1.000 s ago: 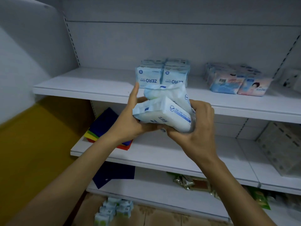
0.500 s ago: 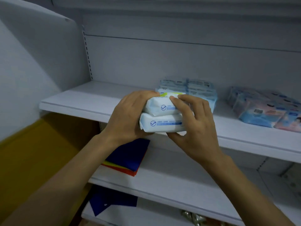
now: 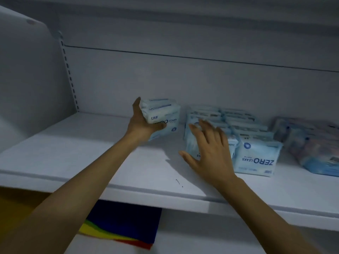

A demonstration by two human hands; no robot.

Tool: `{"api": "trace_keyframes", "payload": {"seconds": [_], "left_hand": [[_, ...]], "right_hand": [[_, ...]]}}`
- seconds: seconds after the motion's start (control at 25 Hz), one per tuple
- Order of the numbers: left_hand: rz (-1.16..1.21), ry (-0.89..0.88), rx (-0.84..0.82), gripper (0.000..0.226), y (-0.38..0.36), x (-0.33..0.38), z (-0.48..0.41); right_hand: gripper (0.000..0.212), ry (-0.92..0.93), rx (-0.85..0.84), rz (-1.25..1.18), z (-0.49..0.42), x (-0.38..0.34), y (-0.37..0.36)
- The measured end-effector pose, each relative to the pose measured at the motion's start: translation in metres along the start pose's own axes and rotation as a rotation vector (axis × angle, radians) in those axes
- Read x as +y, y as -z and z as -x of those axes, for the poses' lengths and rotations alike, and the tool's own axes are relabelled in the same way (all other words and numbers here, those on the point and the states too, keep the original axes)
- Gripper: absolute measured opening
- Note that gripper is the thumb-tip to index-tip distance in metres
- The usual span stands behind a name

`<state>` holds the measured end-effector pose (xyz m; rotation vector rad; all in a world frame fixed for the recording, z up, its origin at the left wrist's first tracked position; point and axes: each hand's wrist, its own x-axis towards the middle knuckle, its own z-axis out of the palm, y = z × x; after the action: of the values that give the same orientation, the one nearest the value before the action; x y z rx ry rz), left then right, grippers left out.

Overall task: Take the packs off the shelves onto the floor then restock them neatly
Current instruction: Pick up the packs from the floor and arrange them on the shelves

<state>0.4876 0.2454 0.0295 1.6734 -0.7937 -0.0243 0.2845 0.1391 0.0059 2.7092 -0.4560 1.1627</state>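
Head view: packs (image 3: pixel 256 156) on white shelf (image 3: pixel 73 153), grey wall (image 3: pixel 183 79).

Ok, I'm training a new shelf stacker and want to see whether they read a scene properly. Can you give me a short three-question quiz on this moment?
1. True or false: the left hand grips a stack of packs.
2. Pick one. The right hand is: A) open, with fingers spread at the rows of ZERO LEAKS packs; B) curled round a single pack; C) out of sight.
3. Fill the gap: as seen by the camera, the held stack is to the ___ of those rows on the shelf.

Key: 1 true; 2 A; 3 left.
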Motion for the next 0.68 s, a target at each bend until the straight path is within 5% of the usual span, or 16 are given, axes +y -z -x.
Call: {"api": "trace_keyframes", "payload": {"seconds": [0.16, 0.32, 0.56, 0.68], "left_hand": [[0.061, 0.08, -0.258, 0.112, -0.033, -0.061, -0.066], [-0.055, 0.034, -0.192, 0.102, -0.054, -0.065, -0.085], [-0.029, -0.022, -0.187, 0.055, -0.06, -0.064, -0.088], [0.017, 0.019, -0.176, 0.074, -0.059, -0.067, -0.089]], "right_hand": [[0.057, 0.016, 0.076, 0.001, 0.006, 0.007, -0.015], [0.056, 0.013, 0.108, 0.016, 0.003, 0.006, -0.016], [0.055, 0.01, 0.12, 0.045, 0.002, 0.007, -0.019], [0.054, 0.008, 0.124, 0.052, 0.002, 0.007, -0.019]]}}
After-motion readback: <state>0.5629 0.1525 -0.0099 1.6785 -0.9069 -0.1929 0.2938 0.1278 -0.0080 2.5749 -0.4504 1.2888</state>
